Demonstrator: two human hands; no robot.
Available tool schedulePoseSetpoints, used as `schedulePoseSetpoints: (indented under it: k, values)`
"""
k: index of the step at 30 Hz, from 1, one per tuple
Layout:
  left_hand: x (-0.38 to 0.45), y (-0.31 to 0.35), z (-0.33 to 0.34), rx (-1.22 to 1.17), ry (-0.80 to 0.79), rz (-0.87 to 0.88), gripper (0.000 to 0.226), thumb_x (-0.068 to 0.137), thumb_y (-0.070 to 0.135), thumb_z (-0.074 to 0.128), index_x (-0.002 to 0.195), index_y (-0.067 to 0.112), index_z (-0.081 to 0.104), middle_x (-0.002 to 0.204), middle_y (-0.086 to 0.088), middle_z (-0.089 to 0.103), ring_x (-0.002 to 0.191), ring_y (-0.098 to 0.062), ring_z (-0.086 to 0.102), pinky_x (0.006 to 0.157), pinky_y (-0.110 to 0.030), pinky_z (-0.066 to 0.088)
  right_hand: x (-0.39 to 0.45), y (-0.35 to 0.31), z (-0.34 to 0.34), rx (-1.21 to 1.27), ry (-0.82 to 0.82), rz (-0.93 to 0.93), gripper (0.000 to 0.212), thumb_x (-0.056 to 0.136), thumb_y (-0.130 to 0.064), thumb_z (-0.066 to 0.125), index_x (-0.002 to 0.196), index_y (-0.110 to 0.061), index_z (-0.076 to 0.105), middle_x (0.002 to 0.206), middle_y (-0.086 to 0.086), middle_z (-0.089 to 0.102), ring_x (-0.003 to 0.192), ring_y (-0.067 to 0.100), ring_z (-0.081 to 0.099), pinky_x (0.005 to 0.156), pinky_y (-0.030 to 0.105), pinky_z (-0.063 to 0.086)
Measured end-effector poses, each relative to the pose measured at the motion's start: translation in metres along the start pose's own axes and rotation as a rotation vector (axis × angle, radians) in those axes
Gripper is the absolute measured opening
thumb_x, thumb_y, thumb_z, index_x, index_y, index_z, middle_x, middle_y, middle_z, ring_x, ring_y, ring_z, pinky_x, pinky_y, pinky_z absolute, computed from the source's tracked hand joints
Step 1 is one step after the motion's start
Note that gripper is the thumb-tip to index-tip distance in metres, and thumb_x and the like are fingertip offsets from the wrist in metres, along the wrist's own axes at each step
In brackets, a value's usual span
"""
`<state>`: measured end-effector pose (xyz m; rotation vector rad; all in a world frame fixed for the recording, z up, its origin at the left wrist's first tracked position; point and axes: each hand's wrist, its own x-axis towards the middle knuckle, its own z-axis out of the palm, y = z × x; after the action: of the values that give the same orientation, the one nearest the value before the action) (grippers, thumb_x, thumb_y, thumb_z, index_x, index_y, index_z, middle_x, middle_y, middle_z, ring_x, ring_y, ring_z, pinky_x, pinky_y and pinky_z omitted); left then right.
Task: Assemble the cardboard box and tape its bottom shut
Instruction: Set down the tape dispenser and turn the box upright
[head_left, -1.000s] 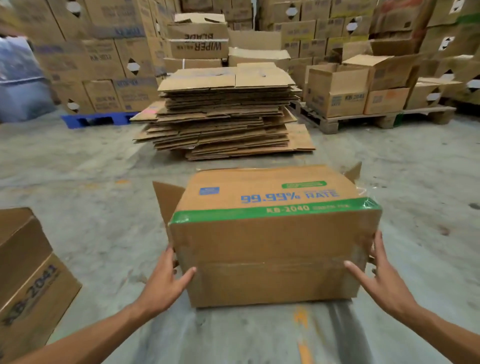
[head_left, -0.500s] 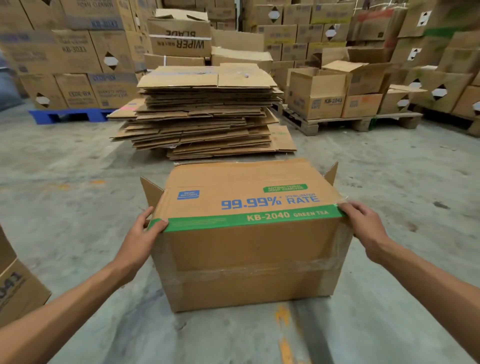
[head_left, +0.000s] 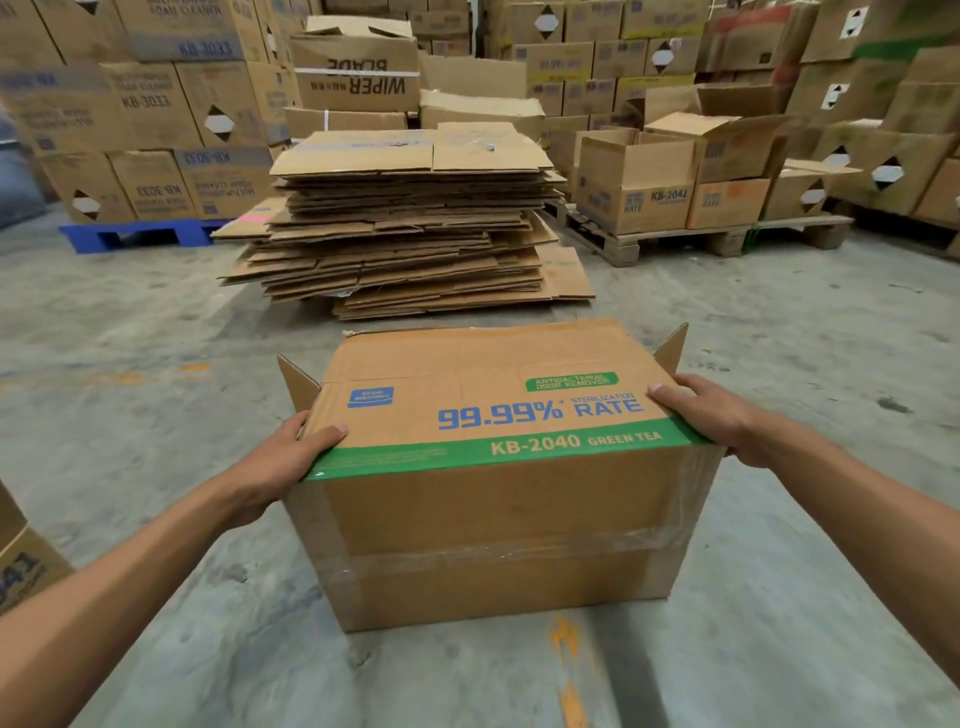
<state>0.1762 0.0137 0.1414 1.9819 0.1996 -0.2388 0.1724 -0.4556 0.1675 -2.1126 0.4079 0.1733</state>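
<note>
A brown cardboard box (head_left: 498, 519) printed "99.99% RATE" and "KB-2040 GREEN TEA" lies on its side on the concrete floor in front of me. Its taped bottom faces me, with a band of clear tape (head_left: 498, 558) running across the seam. Flaps stick out at the far left and far right. My left hand (head_left: 291, 457) grips the near upper left corner, thumb on the printed face. My right hand (head_left: 711, 410) grips the near upper right corner by the green stripe.
A tall stack of flattened cartons (head_left: 410, 228) lies just beyond the box. Behind it rise walls of stacked boxes on a blue pallet (head_left: 135, 236) and a wooden pallet (head_left: 675, 241) with open boxes. Another carton (head_left: 26, 566) sits at my left edge.
My hands have risen from the box's lower side edges to its upper near corners and closed on them. The box has come closer in view.
</note>
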Motion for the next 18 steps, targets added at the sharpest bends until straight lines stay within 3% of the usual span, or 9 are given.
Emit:
schedulePoseSetpoints:
  k: [3, 6, 9, 11, 13, 15, 18]
  values:
    - [0.001, 0.003, 0.003, -0.018, -0.025, -0.01, 0.056, 0.09, 0.05, 0.06, 0.137, 0.026, 0.043, 0.121, 0.003, 0.064, 0.107, -0.02, 0.064, 0.098, -0.042, 0.05, 0.004, 0.002, 0.004, 0.073, -0.062, 0.005, 0.047, 0.095, -0.056, 0.046, 0.129, -0.024, 0.055, 0.112, 0.015, 0.071, 0.096, 0.039, 0.069, 0.073, 0.047, 0.048]
    - [-0.003, 0.006, 0.008, 0.003, -0.004, 0.029, 0.056, 0.09, 0.049, 0.061, 0.135, 0.022, 0.043, 0.115, 0.006, 0.064, 0.104, -0.015, 0.063, 0.093, -0.035, 0.049, 0.0, 0.004, 0.004, 0.13, -0.094, 0.001, 0.039, 0.099, -0.051, 0.044, 0.121, -0.022, 0.058, 0.108, 0.016, 0.073, 0.086, 0.031, 0.066, 0.074, 0.044, 0.045]
    - [-0.011, 0.011, 0.009, 0.035, 0.041, 0.094, 0.048, 0.089, 0.048, 0.061, 0.126, 0.019, 0.049, 0.11, 0.007, 0.065, 0.096, -0.01, 0.063, 0.082, -0.028, 0.05, -0.007, 0.001, 0.007, 0.12, -0.075, -0.089, 0.039, 0.102, -0.042, 0.043, 0.125, -0.013, 0.054, 0.096, 0.003, 0.072, 0.079, 0.018, 0.067, 0.066, 0.029, 0.051]
    - [-0.015, 0.012, 0.003, 0.047, 0.085, 0.166, 0.05, 0.087, 0.049, 0.064, 0.124, 0.019, 0.051, 0.11, 0.007, 0.066, 0.094, -0.008, 0.064, 0.084, -0.029, 0.052, -0.011, -0.004, 0.008, 0.115, -0.035, -0.181, 0.039, 0.102, -0.04, 0.043, 0.127, -0.011, 0.052, 0.095, -0.002, 0.07, 0.078, 0.01, 0.066, 0.063, 0.023, 0.048]
    - [-0.016, 0.011, -0.009, 0.035, 0.157, 0.252, 0.07, 0.075, 0.062, 0.07, 0.129, 0.022, 0.05, 0.115, 0.008, 0.066, 0.099, -0.007, 0.065, 0.092, -0.034, 0.051, -0.013, -0.009, 0.01, 0.141, 0.019, -0.28, 0.043, 0.101, -0.042, 0.045, 0.132, -0.012, 0.049, 0.104, 0.001, 0.072, 0.083, 0.011, 0.068, 0.072, 0.028, 0.053]
    - [-0.017, 0.007, -0.019, 0.037, 0.217, 0.339, 0.081, 0.067, 0.067, 0.07, 0.135, 0.032, 0.044, 0.123, 0.013, 0.063, 0.107, -0.005, 0.063, 0.094, -0.032, 0.048, -0.017, -0.008, 0.019, 0.17, 0.072, -0.382, 0.05, 0.099, -0.046, 0.047, 0.143, -0.025, 0.039, 0.121, -0.002, 0.069, 0.097, 0.015, 0.07, 0.088, 0.041, 0.055]
    - [-0.023, -0.015, -0.015, 0.05, 0.264, 0.378, 0.095, 0.068, 0.062, 0.072, 0.147, 0.04, 0.024, 0.142, 0.015, 0.05, 0.123, -0.003, 0.054, 0.106, -0.031, 0.039, -0.031, 0.007, 0.05, 0.111, 0.163, -0.502, 0.063, 0.101, -0.04, 0.045, 0.154, -0.04, 0.012, 0.146, -0.018, 0.043, 0.12, 0.013, 0.056, 0.102, 0.041, 0.045]
